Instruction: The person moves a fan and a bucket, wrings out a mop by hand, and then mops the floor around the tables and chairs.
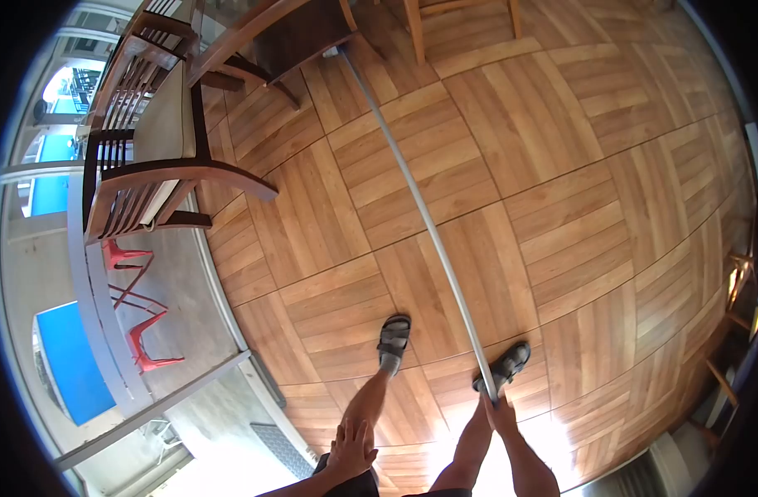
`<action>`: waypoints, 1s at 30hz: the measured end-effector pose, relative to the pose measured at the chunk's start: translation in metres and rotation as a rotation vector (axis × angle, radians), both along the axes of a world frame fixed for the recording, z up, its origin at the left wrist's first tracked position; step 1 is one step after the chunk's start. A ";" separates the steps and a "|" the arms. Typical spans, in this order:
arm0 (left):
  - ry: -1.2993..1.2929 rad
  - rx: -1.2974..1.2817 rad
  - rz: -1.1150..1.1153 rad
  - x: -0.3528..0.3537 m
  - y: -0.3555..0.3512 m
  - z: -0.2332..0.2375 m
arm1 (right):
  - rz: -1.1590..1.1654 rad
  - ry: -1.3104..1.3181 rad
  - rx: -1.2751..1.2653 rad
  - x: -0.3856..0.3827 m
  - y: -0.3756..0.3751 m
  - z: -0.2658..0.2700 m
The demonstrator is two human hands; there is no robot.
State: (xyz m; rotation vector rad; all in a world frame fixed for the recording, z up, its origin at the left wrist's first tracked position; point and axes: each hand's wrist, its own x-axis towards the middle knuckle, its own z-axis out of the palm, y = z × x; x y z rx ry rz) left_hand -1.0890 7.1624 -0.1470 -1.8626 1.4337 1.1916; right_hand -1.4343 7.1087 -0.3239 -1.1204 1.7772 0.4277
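My right hand [500, 412] is wrapped around the near end of a long, thin grey pole [424, 211], beside my right sandal [511, 363]. The pole runs low across the floor, away and to the left. Its far end, with a small whitish fitting [332, 51], reaches the edge of a dark wooden piece of furniture [300, 41], and whatever lies past it is hidden. My left hand [351, 449] lies on my left leg near the knee, fingers apart and holding nothing. My left sandal [394, 333] stands on the floor ahead of it.
A wooden armchair [163, 124] with a pale cushion stands at the upper left. Light wooden chair legs [416, 33] show at the top. Wood-patterned flooring [578, 207] spreads around me. Beyond glass panels on the left are red metal legs [138, 340] and a blue panel [76, 364].
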 end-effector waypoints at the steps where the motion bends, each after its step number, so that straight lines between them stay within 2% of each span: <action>1: -0.004 0.040 -0.011 -0.001 -0.006 0.001 | 0.015 -0.041 0.054 -0.068 0.079 0.015; 3: 0.008 0.059 -0.005 0.002 -0.016 0.001 | -0.158 0.116 0.210 -0.182 0.218 0.048; 4: 0.005 0.060 -0.019 0.002 -0.017 0.004 | 0.124 0.144 -0.006 -0.187 0.200 0.134; 5: 0.001 0.059 -0.034 0.003 -0.020 0.005 | 0.237 0.211 -0.023 -0.209 0.223 0.151; 6: -0.004 0.059 -0.051 0.006 -0.024 0.003 | 0.368 0.271 0.001 -0.200 0.217 0.159; 8: 0.024 0.022 -0.032 0.013 -0.027 -0.002 | 0.335 0.281 -0.017 -0.171 0.191 0.116; 9: 0.032 0.009 -0.020 0.017 -0.027 -0.001 | 0.185 0.387 0.115 -0.168 0.197 0.057; 11: 0.049 0.026 0.065 0.025 -0.035 -0.001 | 0.087 0.342 0.050 -0.124 0.144 -0.036; 12: 0.033 0.024 0.073 0.029 -0.042 0.003 | 0.047 0.310 -0.067 -0.086 0.098 -0.085; 13: 0.016 0.016 0.083 0.036 -0.050 0.004 | 0.026 0.326 -0.081 -0.025 0.028 -0.120; 14: 0.021 -0.009 0.127 0.042 -0.051 0.003 | 0.021 0.170 -0.464 0.020 -0.021 -0.167; 15: 0.020 -0.036 0.170 0.047 -0.051 0.002 | 0.143 0.125 -0.279 0.069 -0.085 -0.206; 16: 0.020 -0.066 0.208 0.052 -0.050 0.001 | 0.109 0.061 -0.305 0.129 -0.152 -0.226; 17: 0.020 -0.093 0.246 0.054 -0.049 0.000 | 0.106 -0.012 -0.464 0.184 -0.208 -0.236; 18: 0.027 -0.115 0.283 0.053 -0.047 0.000 | 0.022 -0.116 -0.403 0.237 -0.264 -0.232; 20: 0.003 -0.122 0.337 0.039 -0.045 0.003 | -0.035 -0.430 -0.580 0.308 -0.337 -0.177; 22: -0.029 -0.108 0.329 0.024 -0.041 0.009 | 0.071 -0.310 -0.635 0.322 -0.346 -0.151; 23: -0.041 -0.111 0.304 0.017 -0.037 0.009 | 0.070 -0.309 -0.549 0.305 -0.334 -0.141; 25: -0.052 -0.109 0.264 0.002 -0.024 0.009 | 0.111 -0.288 -0.433 0.243 -0.284 -0.116; 26: -0.042 -0.076 0.147 -0.006 -0.020 0.010 | 0.113 -0.214 -0.535 0.199 -0.245 -0.103; 27: -0.033 -0.048 0.031 -0.017 -0.018 0.010 | 0.149 -0.236 -0.529 0.142 -0.204 -0.080; 28: -0.077 -0.096 0.005 -0.032 -0.017 0.005 | 0.145 -0.169 -0.398 0.078 -0.161 -0.053; 29: -0.121 -0.144 -0.017 -0.056 -0.019 -0.001 | 0.122 -0.177 -0.371 0.015 -0.127 0.008; 30: -0.047 -0.237 0.027 -0.089 -0.039 -0.006 | 0.169 -0.066 -0.265 -0.058 -0.088 0.057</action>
